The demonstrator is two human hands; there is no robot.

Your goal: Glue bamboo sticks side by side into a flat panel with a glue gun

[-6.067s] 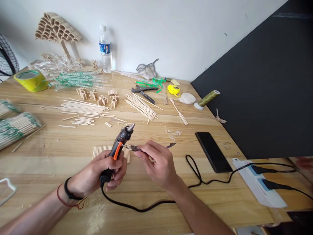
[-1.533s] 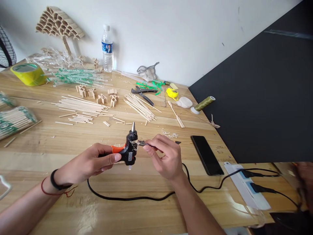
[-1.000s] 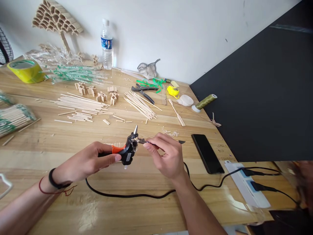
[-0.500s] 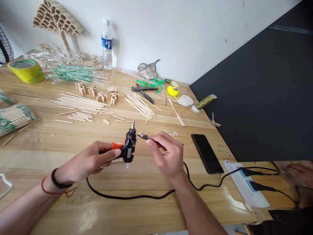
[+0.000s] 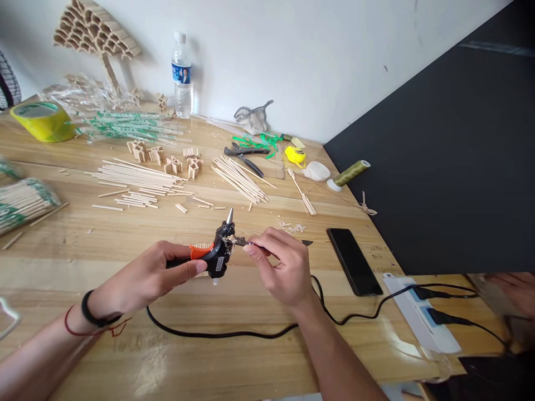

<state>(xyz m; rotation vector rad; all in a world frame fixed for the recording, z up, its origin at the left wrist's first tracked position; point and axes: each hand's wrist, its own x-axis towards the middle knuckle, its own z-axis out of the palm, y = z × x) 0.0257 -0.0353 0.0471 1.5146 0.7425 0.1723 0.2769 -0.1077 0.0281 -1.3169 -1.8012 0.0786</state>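
Glue gun (image 5: 220, 253), held above the table (image 5: 251, 367) left of the black phone (image 5: 353, 260), sits in the left hand (image 5: 156, 275), fingers wrapped round its handle, nozzle up. The right hand (image 5: 284, 270) pinches a thin craft knife (image 5: 240, 241), tip against the gun's body. Light, rigid plastic, it likely handles best by the grip, clear of the metal tip; its cord (image 5: 234, 334) trails toward the phone.
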